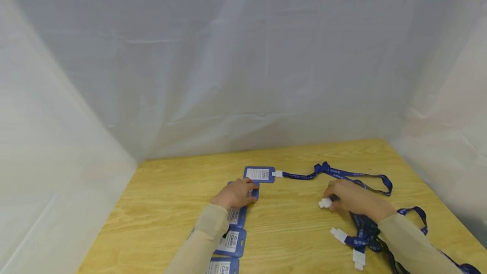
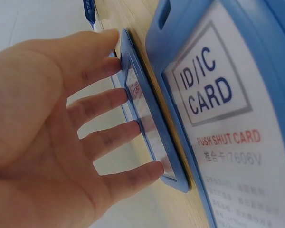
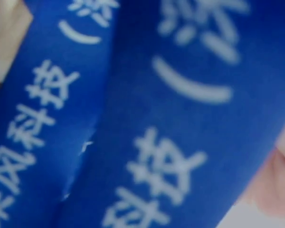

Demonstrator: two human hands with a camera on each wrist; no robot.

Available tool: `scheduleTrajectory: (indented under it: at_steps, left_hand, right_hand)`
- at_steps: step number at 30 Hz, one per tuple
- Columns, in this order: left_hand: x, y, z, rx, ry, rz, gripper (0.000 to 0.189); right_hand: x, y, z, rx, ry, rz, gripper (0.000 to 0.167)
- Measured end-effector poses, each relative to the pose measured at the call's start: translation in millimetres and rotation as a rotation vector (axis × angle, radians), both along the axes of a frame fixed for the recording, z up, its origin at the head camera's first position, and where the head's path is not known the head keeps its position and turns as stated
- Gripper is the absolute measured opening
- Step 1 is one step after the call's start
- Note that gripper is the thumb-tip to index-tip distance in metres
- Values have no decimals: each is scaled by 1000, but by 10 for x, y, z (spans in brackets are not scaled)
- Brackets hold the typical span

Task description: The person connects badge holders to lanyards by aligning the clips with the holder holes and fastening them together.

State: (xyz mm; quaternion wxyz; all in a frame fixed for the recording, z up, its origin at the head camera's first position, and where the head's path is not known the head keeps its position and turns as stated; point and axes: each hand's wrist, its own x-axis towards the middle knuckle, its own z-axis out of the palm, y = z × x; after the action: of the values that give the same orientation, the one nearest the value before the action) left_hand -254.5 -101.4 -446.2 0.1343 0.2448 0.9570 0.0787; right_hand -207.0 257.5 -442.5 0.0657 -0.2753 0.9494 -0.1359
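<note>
Badges (image 1: 231, 241) line a wooden table (image 1: 163, 215) amid sheeting (image 1: 243, 62); spread left fingers (image 2: 128, 182) touch one, right fingers (image 1: 331, 190) pinch a lanyard (image 1: 325, 203).

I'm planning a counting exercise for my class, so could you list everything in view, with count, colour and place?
Unattached card holders: four, blue, in a line left of centre
Joined card holder: one, blue, far side, on a lanyard
Printed labels: five, white, in the holders
Heaped lanyards: count unclear, blue, right side
End pieces: four, white, one at the joined holder, three at right
Table: one, yellowish wood-grain, underneath
Sheeting: count unclear, whitish-grey, behind and both sides
Sleeves: two, cream, on the arms
Left hand: one, bare, touching the farthest unattached holder
Right hand: one, bare, pinching a lanyard's end
</note>
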Motion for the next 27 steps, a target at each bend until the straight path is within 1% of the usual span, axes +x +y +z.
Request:
scheduleTrajectory:
  at_steps: [4, 9, 13, 15, 20, 27]
  left_hand:
    - [-13, -5, -5, -23, 29, -16, 47]
    - [-20, -13, -15, -39, 47, 1, 48]
    - [-21, -22, -23, -64, 70, -8, 48]
    - [-22, -20, -22, -52, 68, 7, 51]
    - [-41, -8, -29, 5, 53, 71, 56]
    - [-75, -2, -46, -21, 87, 34, 46]
  right_hand:
    - [-37, -30, 12, -2, 17, 5, 24]
    - [-70, -81, 38, -32, 16, 11, 21]
    - [-92, -133, 54, -42, 37, 11, 19]
    - [-104, -161, 63, -42, 49, 4, 20]
    - [-128, -227, 85, -34, 62, -7, 20]
    - [-150, -285, 74, -15, 54, -27, 20]
